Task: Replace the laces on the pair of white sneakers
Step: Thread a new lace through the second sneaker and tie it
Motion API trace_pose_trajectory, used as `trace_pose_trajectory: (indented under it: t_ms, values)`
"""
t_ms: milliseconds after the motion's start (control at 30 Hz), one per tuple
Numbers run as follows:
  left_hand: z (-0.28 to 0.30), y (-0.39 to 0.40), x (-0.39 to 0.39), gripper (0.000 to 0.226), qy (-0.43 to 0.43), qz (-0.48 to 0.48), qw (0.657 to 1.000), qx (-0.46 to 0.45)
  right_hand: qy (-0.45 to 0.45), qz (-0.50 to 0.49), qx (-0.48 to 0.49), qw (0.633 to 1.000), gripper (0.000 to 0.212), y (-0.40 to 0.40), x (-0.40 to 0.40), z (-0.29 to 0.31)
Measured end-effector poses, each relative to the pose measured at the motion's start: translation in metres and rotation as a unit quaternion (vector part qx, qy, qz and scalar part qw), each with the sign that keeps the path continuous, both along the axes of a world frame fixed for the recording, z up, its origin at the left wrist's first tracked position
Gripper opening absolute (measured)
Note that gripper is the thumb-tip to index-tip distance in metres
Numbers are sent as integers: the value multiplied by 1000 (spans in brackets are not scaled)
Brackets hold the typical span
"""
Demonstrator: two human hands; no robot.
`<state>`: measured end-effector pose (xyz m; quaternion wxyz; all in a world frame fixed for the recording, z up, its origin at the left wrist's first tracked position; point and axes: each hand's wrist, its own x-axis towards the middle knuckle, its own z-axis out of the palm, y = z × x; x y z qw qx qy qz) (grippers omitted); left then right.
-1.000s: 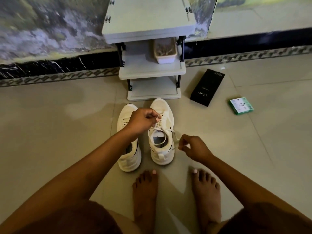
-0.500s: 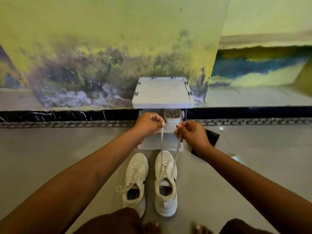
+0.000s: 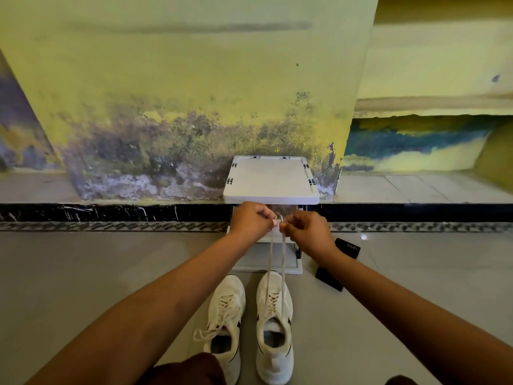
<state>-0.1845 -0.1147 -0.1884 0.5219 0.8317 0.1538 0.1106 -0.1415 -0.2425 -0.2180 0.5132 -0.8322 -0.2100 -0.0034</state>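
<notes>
Two white sneakers stand side by side on the tiled floor, toes pointing away from me. The right sneaker (image 3: 274, 323) has its lace (image 3: 283, 262) drawn up in two taut strands. My left hand (image 3: 251, 220) pinches one lace end and my right hand (image 3: 306, 232) pinches the other, both raised well above the shoe and nearly touching each other. The left sneaker (image 3: 225, 320) is laced, with loose lace ends lying over its left side.
A small white shelf rack (image 3: 270, 179) stands against the stained yellow wall just beyond the shoes. A black box (image 3: 337, 262) lies on the floor to the right, partly hidden by my right forearm. My knees show at the bottom edge.
Both hands have risen from shoe level, pulling the right sneaker's lace ends straight up, and have come closer together. My head has tilted up, so the wall fills the view.
</notes>
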Motion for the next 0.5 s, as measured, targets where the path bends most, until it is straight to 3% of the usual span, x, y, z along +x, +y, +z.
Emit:
trace_pose_trajectory:
  t_ms: [500]
  values:
    - [-10,7,6,12,-7,-31,997,-74,25,5,61,998,12,6,7,-16]
